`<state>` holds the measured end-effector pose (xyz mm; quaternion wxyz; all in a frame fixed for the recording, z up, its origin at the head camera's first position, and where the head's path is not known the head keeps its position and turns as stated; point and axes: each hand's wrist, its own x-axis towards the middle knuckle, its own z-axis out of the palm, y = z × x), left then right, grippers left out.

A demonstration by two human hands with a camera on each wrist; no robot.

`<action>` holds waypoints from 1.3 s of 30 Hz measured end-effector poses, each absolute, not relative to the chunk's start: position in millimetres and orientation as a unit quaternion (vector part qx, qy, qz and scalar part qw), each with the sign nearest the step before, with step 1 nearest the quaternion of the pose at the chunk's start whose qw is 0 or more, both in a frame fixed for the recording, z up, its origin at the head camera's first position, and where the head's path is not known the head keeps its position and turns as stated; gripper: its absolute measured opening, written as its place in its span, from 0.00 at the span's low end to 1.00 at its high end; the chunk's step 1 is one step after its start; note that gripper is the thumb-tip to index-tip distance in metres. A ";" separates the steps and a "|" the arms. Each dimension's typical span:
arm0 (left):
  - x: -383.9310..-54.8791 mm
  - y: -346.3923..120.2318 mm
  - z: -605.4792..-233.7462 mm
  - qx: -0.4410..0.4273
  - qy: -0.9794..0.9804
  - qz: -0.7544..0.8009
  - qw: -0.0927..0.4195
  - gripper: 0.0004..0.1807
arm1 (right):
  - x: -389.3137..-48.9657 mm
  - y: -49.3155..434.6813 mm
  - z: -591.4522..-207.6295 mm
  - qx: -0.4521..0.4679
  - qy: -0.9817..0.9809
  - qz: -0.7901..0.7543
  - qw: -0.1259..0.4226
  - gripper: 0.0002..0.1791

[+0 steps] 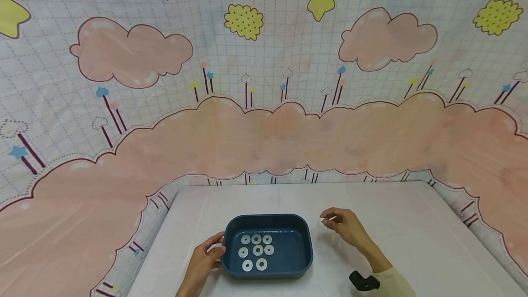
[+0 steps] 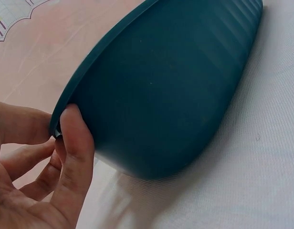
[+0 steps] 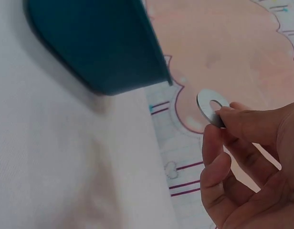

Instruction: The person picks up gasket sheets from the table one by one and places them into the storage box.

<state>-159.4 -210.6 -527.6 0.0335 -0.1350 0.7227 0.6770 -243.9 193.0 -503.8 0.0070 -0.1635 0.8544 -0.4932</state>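
A dark blue rectangular tray (image 1: 290,253) with raised walls stands on the white table. Several flat metal washers (image 1: 257,250) lie inside it, laid out in rows toward its left half. My left hand (image 1: 202,256) grips the tray's left rim; in the left wrist view, thumb and forefinger pinch the rim (image 2: 80,67). To the right of the tray, above the table, my right hand (image 1: 344,226) holds a single washer (image 3: 204,102) by its edge between thumb and fingers. The washer's hole shows in the right wrist view.
The white table (image 1: 412,223) reaches back to a cloth backdrop (image 1: 264,141) printed with clouds and stars. A black device (image 1: 364,281) sits at the right wrist, over the pale yellow sleeve (image 1: 392,283).
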 end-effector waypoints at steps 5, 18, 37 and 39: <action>-159.4 -210.8 -527.6 -0.139 0.720 0.680 0.032 0.27 | -241.2 187.9 -493.4 -0.162 0.847 -0.507 0.010 0.09; -158.6 -211.9 -527.4 -0.134 0.718 0.682 0.033 0.27 | -235.0 169.1 -470.3 -0.172 0.813 -0.554 0.040 0.11; -159.0 -211.0 -526.3 -0.143 0.715 0.683 0.031 0.27 | -234.2 130.8 -459.2 -0.195 0.786 -0.578 0.104 0.10; -158.7 -211.3 -526.1 -0.140 0.716 0.683 0.032 0.27 | -233.7 126.2 -459.9 -0.194 0.785 -0.578 0.112 0.10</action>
